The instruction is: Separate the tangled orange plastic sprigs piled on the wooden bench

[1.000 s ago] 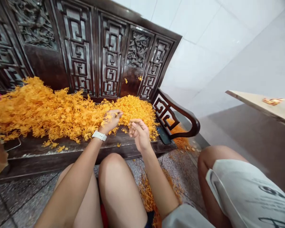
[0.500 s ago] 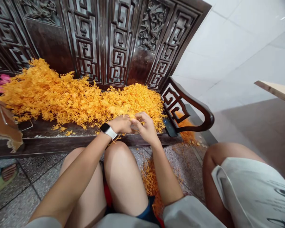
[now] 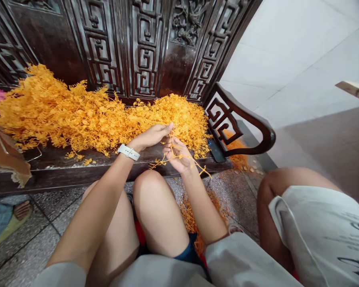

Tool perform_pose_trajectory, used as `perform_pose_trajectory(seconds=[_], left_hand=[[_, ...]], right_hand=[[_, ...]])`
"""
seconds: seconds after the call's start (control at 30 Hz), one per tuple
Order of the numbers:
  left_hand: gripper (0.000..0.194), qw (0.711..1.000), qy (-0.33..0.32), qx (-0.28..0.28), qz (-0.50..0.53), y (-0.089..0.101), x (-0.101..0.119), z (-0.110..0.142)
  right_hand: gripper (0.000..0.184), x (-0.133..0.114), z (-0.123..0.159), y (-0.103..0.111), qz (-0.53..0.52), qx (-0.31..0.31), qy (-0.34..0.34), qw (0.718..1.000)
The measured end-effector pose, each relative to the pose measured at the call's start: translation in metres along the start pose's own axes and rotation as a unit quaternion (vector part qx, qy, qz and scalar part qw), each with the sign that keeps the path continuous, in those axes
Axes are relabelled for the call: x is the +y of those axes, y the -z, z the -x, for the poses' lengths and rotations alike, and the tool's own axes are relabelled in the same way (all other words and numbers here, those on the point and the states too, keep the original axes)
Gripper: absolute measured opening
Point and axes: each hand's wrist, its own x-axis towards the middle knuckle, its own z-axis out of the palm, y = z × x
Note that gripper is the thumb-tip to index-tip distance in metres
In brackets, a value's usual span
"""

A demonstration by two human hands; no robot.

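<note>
A thin orange plastic stem with several bare branches (image 3: pixel 204 170) spreads across my right palm and hangs past the wrist. My right hand (image 3: pixel 180 158) is turned palm up, its fingers curled round part of this stem. Just above it, my left hand (image 3: pixel 149 136) has its thumb and fingers closed at the stem's upper end; the fingertips are partly hidden. Behind both hands lies a long heap of orange-yellow plastic flower pieces (image 3: pixel 86 117) on the dark wooden bench (image 3: pixel 125 170). A pale watch strap circles my left wrist.
A carved armrest (image 3: pixel 265 135) closes the bench on the right, with a dark phone (image 3: pixel 217 153) beside it. At left stands a torn cardboard box (image 3: pixel 6 155). Orange scraps (image 3: pixel 190 213) litter the floor. Another person's leg (image 3: pixel 275 199) is close on my right.
My right hand has turned palm up and the branched stem now shows across it. My left hand has rotated, thumb upward. The view has shifted slightly.
</note>
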Motion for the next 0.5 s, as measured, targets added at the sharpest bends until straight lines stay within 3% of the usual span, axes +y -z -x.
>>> perform_pose_trajectory(seconds=[0.1,0.2,0.3,0.5], left_hand=[[0.067,0.997,0.032,0.018,0.068,-0.009,-0.003,-0.006],[0.069,0.989,0.006,0.109,0.104,-0.013,-0.001,-0.012],[0.067,0.983,-0.019,0.157,0.096,-0.015,0.001,-0.015],[0.062,0.98,-0.017,0.17,0.097,-0.027,0.001,-0.014]], right_hand=[[0.019,0.002,-0.002,-0.005,0.036,0.006,0.036,0.999],[0.026,0.0,0.0,-0.01,0.107,0.022,0.07,0.992],[0.03,-0.005,0.002,-0.013,0.161,0.06,0.131,0.976],[0.047,-0.011,-0.004,-0.014,0.271,0.108,0.234,0.927]])
